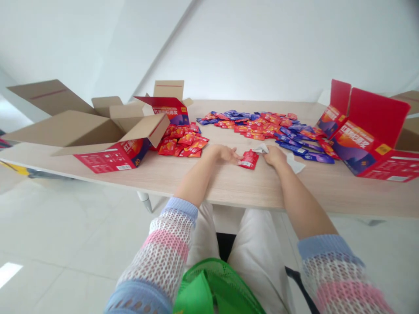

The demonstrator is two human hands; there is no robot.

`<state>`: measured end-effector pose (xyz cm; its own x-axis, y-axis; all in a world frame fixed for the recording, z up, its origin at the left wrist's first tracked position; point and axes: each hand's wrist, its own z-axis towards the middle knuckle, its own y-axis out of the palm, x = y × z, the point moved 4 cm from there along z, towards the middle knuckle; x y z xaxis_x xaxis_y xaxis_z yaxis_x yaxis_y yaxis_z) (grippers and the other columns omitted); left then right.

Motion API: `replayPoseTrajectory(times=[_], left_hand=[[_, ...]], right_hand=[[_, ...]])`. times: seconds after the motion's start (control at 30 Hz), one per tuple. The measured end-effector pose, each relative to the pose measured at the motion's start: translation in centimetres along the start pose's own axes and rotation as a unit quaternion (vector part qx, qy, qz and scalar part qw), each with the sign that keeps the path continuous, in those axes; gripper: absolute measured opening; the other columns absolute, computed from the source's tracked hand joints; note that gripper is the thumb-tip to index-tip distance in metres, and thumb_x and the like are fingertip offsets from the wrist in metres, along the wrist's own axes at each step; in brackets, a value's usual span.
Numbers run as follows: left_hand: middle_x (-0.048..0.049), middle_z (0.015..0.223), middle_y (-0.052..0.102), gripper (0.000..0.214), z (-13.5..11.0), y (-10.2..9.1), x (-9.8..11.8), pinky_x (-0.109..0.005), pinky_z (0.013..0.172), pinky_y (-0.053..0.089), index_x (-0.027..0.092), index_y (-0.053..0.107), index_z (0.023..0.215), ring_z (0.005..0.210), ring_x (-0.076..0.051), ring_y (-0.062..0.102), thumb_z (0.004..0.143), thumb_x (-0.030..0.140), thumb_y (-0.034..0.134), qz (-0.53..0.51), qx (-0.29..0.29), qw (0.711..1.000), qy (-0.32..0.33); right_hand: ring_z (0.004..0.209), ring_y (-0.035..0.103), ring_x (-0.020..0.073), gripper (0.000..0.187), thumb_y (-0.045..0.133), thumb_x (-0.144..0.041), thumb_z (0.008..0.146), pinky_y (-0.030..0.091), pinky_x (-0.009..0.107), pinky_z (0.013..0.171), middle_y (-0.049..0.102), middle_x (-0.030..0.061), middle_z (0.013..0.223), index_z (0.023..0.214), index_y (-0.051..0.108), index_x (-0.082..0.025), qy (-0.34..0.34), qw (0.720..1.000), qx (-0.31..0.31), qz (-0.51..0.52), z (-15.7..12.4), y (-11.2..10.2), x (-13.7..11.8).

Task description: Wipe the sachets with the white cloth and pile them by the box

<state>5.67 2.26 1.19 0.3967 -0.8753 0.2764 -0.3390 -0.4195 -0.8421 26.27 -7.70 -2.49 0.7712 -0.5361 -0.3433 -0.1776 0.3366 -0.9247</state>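
Item, left hand (230,155): fingers extended and loosely spread, tips at the left edge of a single red sachet (249,159); whether they pinched it, I could not tell.

Item, right hand (274,156): fingers closed on a crumpled white sheet (261,148), which I noted just beside the sachet's upper right corner.

Item, the red sachet: one, lying on the pale wood-grain surface (235,187) between the two hands, nearer to the front edge than the piles, printed side up, with a small white label area.

Item, flat white sheet (296,164): one, on the surface, partly behind the right wrist; I could not tell whether it joined the crumpled one.

Item, red sachet pile (183,143): left of the left hand, just beside a large open carton (114,159) with brown inner flaps raised.

Item, smaller open carton (170,112): red and purple, behind the large one.

Item, mixed pile (262,124): red and purple sachets, spread beyond both hands; I counted no exact number. Purple ones lay thickest at its right end, near the right-hand carton (355,139), which stood with red flaps upright.

Item, striped knit sleeves (168,242): white, pink and blue, one on each forearm.
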Motion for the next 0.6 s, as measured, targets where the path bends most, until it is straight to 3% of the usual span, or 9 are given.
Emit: replayPoseTrajectory(times=[0.1,0.2,0.3,0.43,0.6], left_hand=[[0.0091,0.153,0.016,0.074,-0.5,0.5,-0.5,-0.053,0.111,0.004,0.041,0.049,0.133,0.140,-0.036,0.001,0.066,0.072,0.058,-0.017,0.040,0.999,-0.012],[0.0070,0.154,0.013,0.079,-0.6,1.0,-1.2,-0.055,0.109,0.005,0.040,0.050,0.133,0.140,-0.036,-0.003,0.061,0.073,0.062,-0.032,0.060,0.998,-0.001],[0.0055,0.154,0.013,0.080,-0.4,1.0,-1.7,-0.052,0.110,0.006,0.038,0.056,0.128,0.140,-0.036,0.002,0.056,0.071,0.068,-0.041,0.071,0.997,0.008],[0.0077,0.152,0.019,0.064,0.1,0.7,-2.3,-0.058,0.107,0.003,0.041,0.062,0.119,0.139,-0.035,0.013,0.060,0.066,0.070,-0.060,0.113,0.991,-0.028],[0.0113,0.151,0.022,0.054,0.4,0.4,-2.6,-0.059,0.106,0.001,0.042,0.068,0.107,0.138,-0.035,0.017,0.056,0.057,0.076,-0.048,0.105,0.992,-0.048]], right_hand=[[0.095,0.062,0.0280,0.033,0.061,-0.031,0.077,0.046,0.037,0.079,0.068,0.0122,0.106,0.109,0.069,-0.027,-0.007,1.000,0.019,0.006,0.0,-0.2,0.3],[0.091,0.064,0.0260,0.031,0.058,-0.027,0.078,0.047,0.035,0.078,0.070,0.0098,0.099,0.106,0.070,-0.023,-0.101,0.990,0.016,0.102,-0.1,-0.9,-0.3],[0.092,0.063,0.0236,0.030,0.058,-0.023,0.076,0.047,0.033,0.081,0.071,0.0077,0.100,0.103,0.071,-0.018,-0.222,0.943,0.001,0.247,-0.8,-1.6,-2.0],[0.081,0.063,0.0210,0.028,0.067,-0.034,0.070,0.048,0.033,0.078,0.071,0.0049,0.088,0.089,0.072,-0.015,-0.323,0.873,-0.171,0.323,-2.5,-0.4,-4.8],[0.080,0.063,0.0190,0.032,0.074,-0.039,0.063,0.047,0.032,0.081,0.071,0.0028,0.083,0.085,0.073,-0.015,-0.340,0.824,-0.314,0.329,-4.0,0.5,-6.0]])
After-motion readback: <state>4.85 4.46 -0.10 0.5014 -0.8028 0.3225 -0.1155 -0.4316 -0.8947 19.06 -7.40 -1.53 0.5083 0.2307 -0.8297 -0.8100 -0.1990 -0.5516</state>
